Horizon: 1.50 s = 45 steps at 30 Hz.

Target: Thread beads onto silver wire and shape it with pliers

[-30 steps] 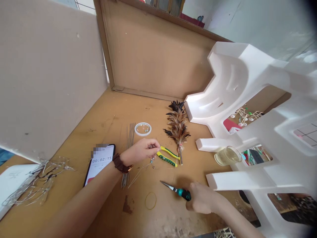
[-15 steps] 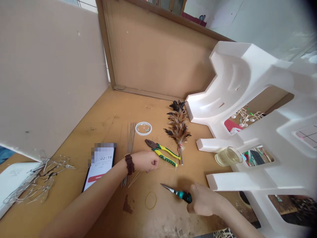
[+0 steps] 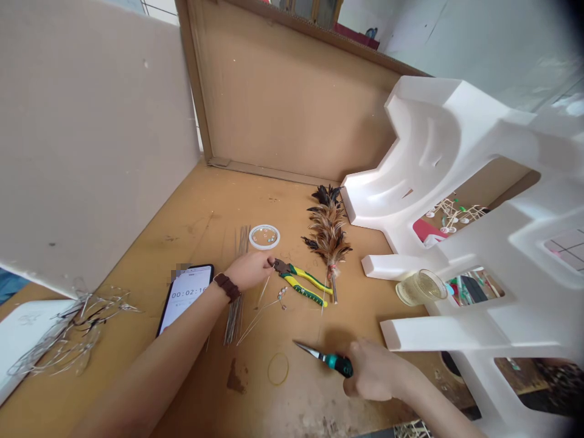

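Observation:
My left hand (image 3: 250,271), with a brown watch strap at the wrist, is pinched closed near the jaws of the combination pliers (image 3: 301,283). From its fingertips a thin wire (image 3: 264,287) slants down toward the table. Just below lies a bent wire carrying several small beads (image 3: 281,294). Straight metal wires (image 3: 234,319) run in a bundle beneath my left wrist. My right hand (image 3: 371,369) is wrapped round the dark and teal handles of needle-nose pliers (image 3: 335,363), whose tips point left over the table.
A white ring-shaped lid (image 3: 264,237) holds small beads. A feather bunch (image 3: 329,228) lies near white foam packing (image 3: 424,331) and a glass jar (image 3: 420,288). A phone (image 3: 185,298), a rubber band (image 3: 278,369) and tangled wires (image 3: 86,328) are on the table.
My left hand has moved up and left, away from the beaded wire, which now shows. A thin wire is visible at its fingertips. My right hand and its pliers have hardly moved.

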Available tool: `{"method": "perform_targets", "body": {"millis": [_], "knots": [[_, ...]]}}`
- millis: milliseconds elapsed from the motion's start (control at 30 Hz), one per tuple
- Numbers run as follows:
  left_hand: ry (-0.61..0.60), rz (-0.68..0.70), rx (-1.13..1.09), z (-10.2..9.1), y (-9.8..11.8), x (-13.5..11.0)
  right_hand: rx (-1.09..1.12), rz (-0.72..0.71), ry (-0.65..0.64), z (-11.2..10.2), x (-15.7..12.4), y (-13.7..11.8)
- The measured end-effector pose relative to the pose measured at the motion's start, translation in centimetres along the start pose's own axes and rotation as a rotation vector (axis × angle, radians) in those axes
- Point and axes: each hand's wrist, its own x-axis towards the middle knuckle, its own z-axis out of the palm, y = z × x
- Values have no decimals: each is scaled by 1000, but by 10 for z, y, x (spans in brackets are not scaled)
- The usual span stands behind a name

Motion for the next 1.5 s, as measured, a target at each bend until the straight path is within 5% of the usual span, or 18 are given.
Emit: {"method": "perform_targets", "body": {"millis": [133,267,367,467,700,967,1067,1267,1500], "knots": [[74,60,-75,17,24,-8,-54,-10,20,-4,-5,-11],[-290,73,-560,50,50,-19,-114,-19,47,-8,-9,-24],[-417,49,-769,66,58,-23,-140,-27,51,-8,-10,-31],[-380,54,-837,61,58,-22,-131,-50,86,-3,-8,-32],[-43,-37,-1191,27,55,-18,-174,-78,357,11,8,-17],[-249,-236,-1729,36,61,-25,-133,-194,581,19,32,-3],[-308,-320,-1817,42,68,-30,47,-215,662,14,30,-4],[-314,-414,-1862,60,83,-44,935,-290,1076,-4,11,-28],[-218,-408,-1819,63,84,-45,1489,-344,1238,-2,31,-45]]}}
